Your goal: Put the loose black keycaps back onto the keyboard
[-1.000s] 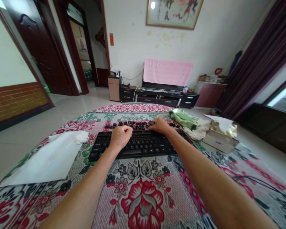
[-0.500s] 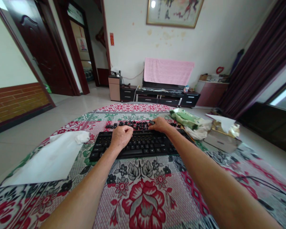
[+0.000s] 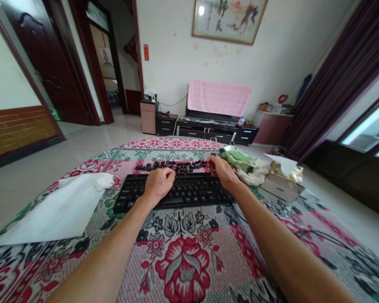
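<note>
A black keyboard point(image 3: 183, 194) lies across the patterned tablecloth. My left hand point(image 3: 159, 184) rests over its upper left part, fingers curled in and thumb pressed to the forefinger; whether anything is inside is hidden. Beyond the keyboard's upper right edge, my right hand point(image 3: 222, 168) is closed on a small wire keycap puller point(image 3: 213, 147), its thin loop pointing up and away from me. Loose black keycaps point(image 3: 170, 165) lie in a scattered row just behind the keyboard, between and beyond my hands.
White paper point(image 3: 57, 210) with a crumpled tissue point(image 3: 104, 181) lies at left. At right are a green plastic packet point(image 3: 241, 158), white crumpled tissue point(image 3: 255, 176) and a grey tissue box point(image 3: 281, 188). A black cable point(image 3: 331, 237) crosses the cloth at lower right.
My right hand has moved right and lifted off the keycap row, and the puller's wire loop now shows above it. My left hand stays in place. The view has shifted slightly.
</note>
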A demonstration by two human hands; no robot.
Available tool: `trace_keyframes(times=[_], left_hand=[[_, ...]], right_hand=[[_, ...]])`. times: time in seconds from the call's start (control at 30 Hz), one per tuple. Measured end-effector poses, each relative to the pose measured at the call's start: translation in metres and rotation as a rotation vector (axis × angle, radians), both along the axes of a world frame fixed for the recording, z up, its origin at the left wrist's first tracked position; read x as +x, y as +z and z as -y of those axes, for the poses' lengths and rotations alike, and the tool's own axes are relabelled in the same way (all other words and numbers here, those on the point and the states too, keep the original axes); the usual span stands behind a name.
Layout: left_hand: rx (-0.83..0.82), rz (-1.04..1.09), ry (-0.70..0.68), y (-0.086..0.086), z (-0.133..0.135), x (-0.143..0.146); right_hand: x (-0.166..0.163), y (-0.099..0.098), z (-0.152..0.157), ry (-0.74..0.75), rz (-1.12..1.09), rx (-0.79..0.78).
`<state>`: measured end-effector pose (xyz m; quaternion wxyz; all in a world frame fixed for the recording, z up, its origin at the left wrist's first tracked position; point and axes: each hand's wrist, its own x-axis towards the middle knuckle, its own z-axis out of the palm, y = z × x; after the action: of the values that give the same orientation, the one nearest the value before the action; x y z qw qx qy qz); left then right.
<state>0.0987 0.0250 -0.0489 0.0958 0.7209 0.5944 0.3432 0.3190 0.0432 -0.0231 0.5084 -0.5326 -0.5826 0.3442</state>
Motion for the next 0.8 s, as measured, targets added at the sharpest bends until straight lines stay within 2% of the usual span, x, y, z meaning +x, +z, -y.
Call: trace_keyframes(times=[0.1, 0.3, 0.8], left_hand=[[0.003, -0.004, -0.004, -0.001, 0.000, 0.000], [0.011, 0.000, -0.016, -0.001, 0.000, 0.000], [0.014, -0.050, -0.022, -0.005, -0.003, -0.001]], right_hand=[[0.002, -0.001, 0.008, 0.106, 0.014, 0.019], [0.011, -0.007, 0.008, 0.300, 0.048, -0.051], [0.010, -0.008, 0.008, 0.455, 0.353, 0.013]])
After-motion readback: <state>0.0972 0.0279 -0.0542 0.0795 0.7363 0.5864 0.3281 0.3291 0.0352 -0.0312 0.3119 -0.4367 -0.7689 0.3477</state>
